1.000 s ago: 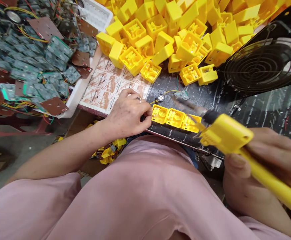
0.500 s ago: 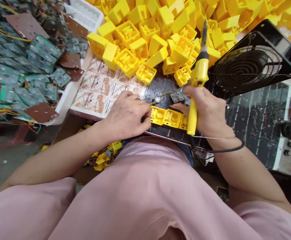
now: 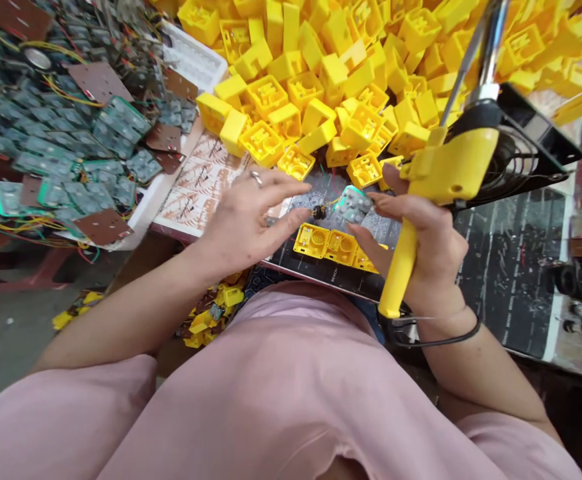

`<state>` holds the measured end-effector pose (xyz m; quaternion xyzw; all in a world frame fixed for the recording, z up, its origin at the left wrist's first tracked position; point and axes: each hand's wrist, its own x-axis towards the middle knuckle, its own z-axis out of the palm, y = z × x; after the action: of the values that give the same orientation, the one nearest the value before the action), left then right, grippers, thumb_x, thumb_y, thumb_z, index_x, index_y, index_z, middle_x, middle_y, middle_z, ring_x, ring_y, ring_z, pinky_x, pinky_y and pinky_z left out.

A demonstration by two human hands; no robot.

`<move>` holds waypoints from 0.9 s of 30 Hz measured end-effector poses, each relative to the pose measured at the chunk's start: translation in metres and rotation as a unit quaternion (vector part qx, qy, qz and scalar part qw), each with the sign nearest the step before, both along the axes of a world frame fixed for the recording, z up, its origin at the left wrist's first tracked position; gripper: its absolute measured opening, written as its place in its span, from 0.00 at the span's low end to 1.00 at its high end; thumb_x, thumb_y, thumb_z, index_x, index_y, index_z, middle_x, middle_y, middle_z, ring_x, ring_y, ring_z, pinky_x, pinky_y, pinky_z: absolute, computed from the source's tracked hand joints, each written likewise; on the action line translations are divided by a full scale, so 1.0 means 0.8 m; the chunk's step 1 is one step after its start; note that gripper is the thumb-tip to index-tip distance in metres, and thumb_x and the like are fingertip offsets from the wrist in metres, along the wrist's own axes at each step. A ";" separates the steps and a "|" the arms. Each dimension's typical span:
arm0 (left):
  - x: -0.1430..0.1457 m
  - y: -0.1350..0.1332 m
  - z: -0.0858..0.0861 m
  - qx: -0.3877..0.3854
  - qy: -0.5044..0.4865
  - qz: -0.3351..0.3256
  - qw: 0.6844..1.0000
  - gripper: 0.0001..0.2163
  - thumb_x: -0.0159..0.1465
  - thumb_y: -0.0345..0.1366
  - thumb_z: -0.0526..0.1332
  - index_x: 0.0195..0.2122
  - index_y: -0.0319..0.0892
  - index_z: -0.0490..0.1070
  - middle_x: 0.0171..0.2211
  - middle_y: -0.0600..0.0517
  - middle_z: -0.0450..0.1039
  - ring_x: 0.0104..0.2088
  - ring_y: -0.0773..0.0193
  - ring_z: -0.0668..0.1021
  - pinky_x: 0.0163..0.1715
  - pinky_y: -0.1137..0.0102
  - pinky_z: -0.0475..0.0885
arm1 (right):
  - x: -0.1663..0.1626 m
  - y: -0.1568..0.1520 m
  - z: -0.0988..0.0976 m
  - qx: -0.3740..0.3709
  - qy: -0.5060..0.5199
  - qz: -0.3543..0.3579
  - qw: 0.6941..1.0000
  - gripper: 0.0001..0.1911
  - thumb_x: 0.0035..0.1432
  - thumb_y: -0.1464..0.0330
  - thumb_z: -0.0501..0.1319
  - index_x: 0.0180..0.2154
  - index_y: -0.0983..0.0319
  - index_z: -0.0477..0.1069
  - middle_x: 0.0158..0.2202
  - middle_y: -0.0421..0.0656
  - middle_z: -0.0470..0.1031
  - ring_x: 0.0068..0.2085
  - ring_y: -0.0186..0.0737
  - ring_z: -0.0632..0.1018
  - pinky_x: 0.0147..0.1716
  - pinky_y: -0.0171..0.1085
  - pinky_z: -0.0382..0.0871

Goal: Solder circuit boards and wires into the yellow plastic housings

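My right hand (image 3: 428, 243) is wrapped round a yellow soldering gun (image 3: 451, 167), its metal tip pointing up and away. The thumb and index finger of that hand reach to a small circuit board (image 3: 355, 205); whether they grip it, I cannot tell. My left hand (image 3: 251, 217) has thumb and index finger spread apart. Close to its thumb tip is a small round black part (image 3: 318, 212) on thin yellow wires that run toward the board. Just below lies a row of joined yellow plastic housings (image 3: 313, 241), its right end partly behind my right thumb.
Yellow plastic cases (image 3: 265, 97) are heaped across the back. A black fan (image 3: 531, 143) stands at the right, partly behind the soldering gun. Many circuit boards and wires fill a white foam tray (image 3: 143, 207) at the left. A black cable (image 3: 435, 343) loops below my right wrist.
My left hand has come off the yellow housings and its fingers have spread. The soldering gun has swung right and up toward the camera. The board has turned, and the round part now shows its black side.
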<state>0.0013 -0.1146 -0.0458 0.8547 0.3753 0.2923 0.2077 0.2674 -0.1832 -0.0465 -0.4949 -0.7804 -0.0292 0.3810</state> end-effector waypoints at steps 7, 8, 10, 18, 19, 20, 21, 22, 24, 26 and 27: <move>0.048 -0.006 0.009 -0.146 -0.082 0.008 0.986 0.18 0.85 0.42 0.55 0.60 0.47 0.84 0.54 0.47 0.89 0.53 0.58 0.89 0.54 0.59 0.87 | -0.025 -0.020 -0.009 0.025 0.071 0.027 0.997 0.20 0.71 0.70 0.74 0.58 0.51 0.71 0.61 0.46 0.86 0.61 0.54 0.88 0.55 0.48 0.91; 0.052 -0.008 0.008 -0.156 -0.088 0.011 0.984 0.18 0.85 0.42 0.54 0.59 0.46 0.85 0.53 0.48 0.89 0.51 0.59 0.89 0.52 0.61 0.87 | -0.027 -0.021 -0.012 0.027 0.070 0.027 0.997 0.21 0.70 0.70 0.74 0.58 0.51 0.71 0.61 0.47 0.86 0.61 0.55 0.88 0.55 0.47 0.91; 0.057 -0.012 0.003 -0.158 -0.085 0.021 0.983 0.19 0.86 0.41 0.53 0.58 0.45 0.85 0.52 0.48 0.89 0.50 0.60 0.89 0.51 0.62 0.87 | -0.032 -0.022 -0.017 0.032 0.088 0.029 0.995 0.23 0.69 0.72 0.75 0.59 0.51 0.70 0.61 0.48 0.86 0.62 0.56 0.87 0.54 0.47 0.92; 0.025 0.012 0.021 -0.217 -0.119 0.009 0.969 0.19 0.81 0.39 0.53 0.53 0.45 0.86 0.47 0.49 0.89 0.43 0.59 0.89 0.42 0.61 0.85 | -0.004 -0.023 -0.022 -0.078 0.051 0.092 0.991 0.35 0.66 0.57 0.78 0.66 0.50 0.66 0.64 0.50 0.83 0.63 0.58 0.86 0.65 0.56 0.85; 0.016 0.018 0.027 -0.213 -0.114 -0.003 0.970 0.17 0.79 0.41 0.57 0.52 0.46 0.87 0.45 0.50 0.89 0.41 0.59 0.89 0.39 0.61 0.84 | 0.004 -0.023 -0.024 -0.094 0.020 0.087 0.992 0.35 0.65 0.56 0.79 0.66 0.51 0.67 0.65 0.52 0.82 0.65 0.60 0.85 0.68 0.60 0.82; 0.008 0.023 0.032 -0.200 -0.091 -0.019 0.975 0.15 0.77 0.43 0.60 0.51 0.47 0.87 0.43 0.51 0.89 0.39 0.59 0.88 0.39 0.61 0.83 | 0.011 -0.023 -0.026 -0.105 -0.007 0.081 0.991 0.34 0.65 0.56 0.79 0.65 0.52 0.68 0.65 0.52 0.83 0.66 0.61 0.84 0.69 0.63 0.80; 0.003 0.027 0.034 -0.179 -0.059 -0.034 0.982 0.14 0.75 0.43 0.62 0.51 0.47 0.87 0.41 0.51 0.89 0.38 0.59 0.87 0.39 0.62 0.82 | 0.015 -0.023 -0.030 -0.111 -0.027 0.078 0.990 0.31 0.66 0.58 0.78 0.64 0.53 0.69 0.63 0.52 0.84 0.65 0.61 0.85 0.70 0.64 0.79; 0.000 0.029 0.034 -0.154 -0.018 -0.048 0.987 0.12 0.73 0.42 0.64 0.50 0.47 0.87 0.39 0.52 0.89 0.37 0.60 0.87 0.39 0.63 0.81 | 0.016 -0.022 -0.035 -0.113 -0.038 0.078 0.990 0.28 0.68 0.60 0.76 0.63 0.53 0.70 0.60 0.50 0.85 0.63 0.59 0.86 0.69 0.64 0.79; 0.002 0.029 0.027 -0.104 0.073 -0.063 0.990 0.11 0.71 0.39 0.64 0.47 0.45 0.86 0.36 0.52 0.88 0.35 0.60 0.86 0.40 0.66 0.78 | 0.010 -0.019 -0.044 -0.105 -0.040 0.082 0.990 0.22 0.72 0.63 0.72 0.62 0.54 0.71 0.56 0.47 0.87 0.57 0.54 0.88 0.67 0.61 0.81; 0.010 0.026 0.015 -0.066 0.162 -0.059 0.983 0.11 0.71 0.36 0.62 0.44 0.44 0.86 0.35 0.51 0.87 0.37 0.58 0.86 0.40 0.66 0.76 | -0.002 -0.016 -0.050 -0.080 -0.021 0.079 0.993 0.22 0.72 0.60 0.73 0.62 0.52 0.73 0.54 0.46 0.88 0.54 0.52 0.89 0.66 0.58 0.82; 0.013 0.023 0.010 -0.051 0.195 -0.055 0.978 0.11 0.72 0.36 0.62 0.43 0.45 0.87 0.36 0.50 0.88 0.38 0.57 0.87 0.40 0.66 0.75 | -0.007 -0.015 -0.049 -0.060 -0.003 0.073 0.996 0.24 0.71 0.58 0.75 0.63 0.51 0.74 0.54 0.45 0.88 0.52 0.52 0.90 0.65 0.56 0.83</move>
<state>0.0118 -0.0958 -0.0380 0.9029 0.3756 0.0890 0.1894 0.2615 -0.1950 -0.0860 -0.4585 -0.8161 0.0441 0.3491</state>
